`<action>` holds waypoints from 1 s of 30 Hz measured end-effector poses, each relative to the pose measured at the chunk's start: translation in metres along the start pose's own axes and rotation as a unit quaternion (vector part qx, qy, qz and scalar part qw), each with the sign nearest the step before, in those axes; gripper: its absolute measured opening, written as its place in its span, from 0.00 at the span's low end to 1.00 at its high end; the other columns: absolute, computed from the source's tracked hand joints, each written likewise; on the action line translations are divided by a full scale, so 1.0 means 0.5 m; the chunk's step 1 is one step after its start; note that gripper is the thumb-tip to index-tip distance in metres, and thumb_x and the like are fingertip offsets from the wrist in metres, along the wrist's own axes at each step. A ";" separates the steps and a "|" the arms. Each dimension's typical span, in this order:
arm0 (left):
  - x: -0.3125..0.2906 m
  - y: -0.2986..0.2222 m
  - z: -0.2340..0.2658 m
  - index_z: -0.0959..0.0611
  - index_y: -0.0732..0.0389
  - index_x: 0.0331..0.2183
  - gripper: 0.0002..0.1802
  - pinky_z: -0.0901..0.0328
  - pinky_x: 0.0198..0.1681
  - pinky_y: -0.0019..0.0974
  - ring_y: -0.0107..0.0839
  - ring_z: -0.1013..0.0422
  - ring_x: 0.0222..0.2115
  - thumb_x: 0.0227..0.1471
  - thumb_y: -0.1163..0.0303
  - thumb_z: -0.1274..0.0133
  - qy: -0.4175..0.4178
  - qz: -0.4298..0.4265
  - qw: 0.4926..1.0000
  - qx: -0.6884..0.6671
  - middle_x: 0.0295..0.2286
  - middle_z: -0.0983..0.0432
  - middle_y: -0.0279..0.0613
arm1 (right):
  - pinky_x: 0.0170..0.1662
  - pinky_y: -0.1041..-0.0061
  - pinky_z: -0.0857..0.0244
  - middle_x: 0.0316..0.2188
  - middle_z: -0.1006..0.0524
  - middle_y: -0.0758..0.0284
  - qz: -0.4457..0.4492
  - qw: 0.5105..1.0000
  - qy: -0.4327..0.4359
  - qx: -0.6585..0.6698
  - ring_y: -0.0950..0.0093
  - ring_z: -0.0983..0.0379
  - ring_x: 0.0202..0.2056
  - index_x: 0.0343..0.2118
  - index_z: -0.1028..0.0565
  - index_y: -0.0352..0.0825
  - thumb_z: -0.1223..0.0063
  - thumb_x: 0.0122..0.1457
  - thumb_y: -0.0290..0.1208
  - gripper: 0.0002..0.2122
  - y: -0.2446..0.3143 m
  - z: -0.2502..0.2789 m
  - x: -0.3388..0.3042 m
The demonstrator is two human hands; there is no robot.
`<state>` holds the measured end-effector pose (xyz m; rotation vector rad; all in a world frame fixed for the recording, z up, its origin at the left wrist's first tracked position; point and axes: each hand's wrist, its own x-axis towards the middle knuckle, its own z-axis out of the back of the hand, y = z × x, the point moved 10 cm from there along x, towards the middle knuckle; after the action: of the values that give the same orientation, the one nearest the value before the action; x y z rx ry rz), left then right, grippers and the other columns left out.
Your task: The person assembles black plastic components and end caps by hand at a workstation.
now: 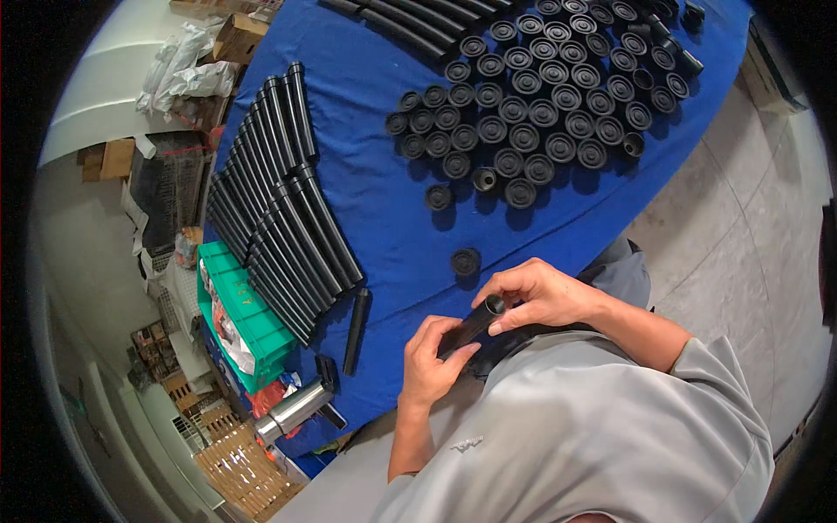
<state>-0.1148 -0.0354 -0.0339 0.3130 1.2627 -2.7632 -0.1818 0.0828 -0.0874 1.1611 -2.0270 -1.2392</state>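
Far left of the held tube (471, 326) sits a green crate (270, 321), with rows of black tubes (283, 196) just right of it on the blue cloth (370, 209) and one loose tube (357, 331) nearer, running roughly away from the body. The left hand (429, 362) comes up from below and wraps the held tube's lower-left part, fingers over the far side and thumb along the near side, closed firmly by the look of it. The held tube lies between both hands, slanting from lower left to upper right, its open end facing up and away. A single cap (466, 261) rests beyond that end, slightly left of it; the right hand is nearer to it. The right hand (549, 298) reaches in from the right, forearm slanted, thumb and fingers pinched around the rim. Many caps (542, 113) stand farther beyond, mostly right.
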 end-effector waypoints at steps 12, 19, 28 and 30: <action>-0.099 0.115 -0.018 0.29 0.60 0.49 0.22 0.31 0.50 0.52 0.46 0.28 0.48 0.56 0.62 0.44 -0.214 0.096 0.715 -0.658 0.48 0.27 0.53 | 0.37 0.69 0.29 0.37 0.22 0.59 0.034 0.977 0.065 -0.198 0.65 0.23 0.35 0.52 0.28 0.32 0.36 0.51 0.35 0.25 0.050 -0.038 0.005; -0.156 0.178 -0.117 0.25 0.64 0.44 0.19 0.25 0.37 0.39 0.42 0.23 0.40 0.60 0.58 0.49 -0.054 0.287 0.729 -0.619 0.41 0.22 0.52 | 0.34 0.67 0.30 0.34 0.21 0.56 0.057 0.963 0.034 -0.260 0.57 0.23 0.33 0.48 0.26 0.31 0.40 0.53 0.30 0.19 0.054 -0.034 0.001; -0.034 -0.041 0.035 0.25 0.62 0.41 0.29 0.35 0.47 0.46 0.48 0.29 0.41 0.33 0.76 0.31 -0.190 -0.110 0.956 0.192 0.39 0.25 0.49 | 0.31 0.70 0.32 0.27 0.21 0.57 -0.033 0.974 0.002 -0.225 0.63 0.22 0.28 0.48 0.27 0.31 0.41 0.54 0.29 0.18 0.031 -0.014 0.003; -0.033 -0.018 0.028 0.25 0.63 0.41 0.28 0.32 0.44 0.43 0.46 0.27 0.38 0.34 0.78 0.32 -0.173 -0.118 0.963 0.171 0.37 0.24 0.49 | 0.31 0.72 0.32 0.27 0.20 0.59 0.002 0.989 0.005 -0.149 0.67 0.21 0.28 0.48 0.27 0.31 0.42 0.55 0.29 0.18 0.028 -0.017 0.004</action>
<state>-0.1021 -0.0401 -0.0149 -0.3150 0.7839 -3.0482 -0.1821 0.0802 -0.0710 1.0156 -1.7596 -1.4696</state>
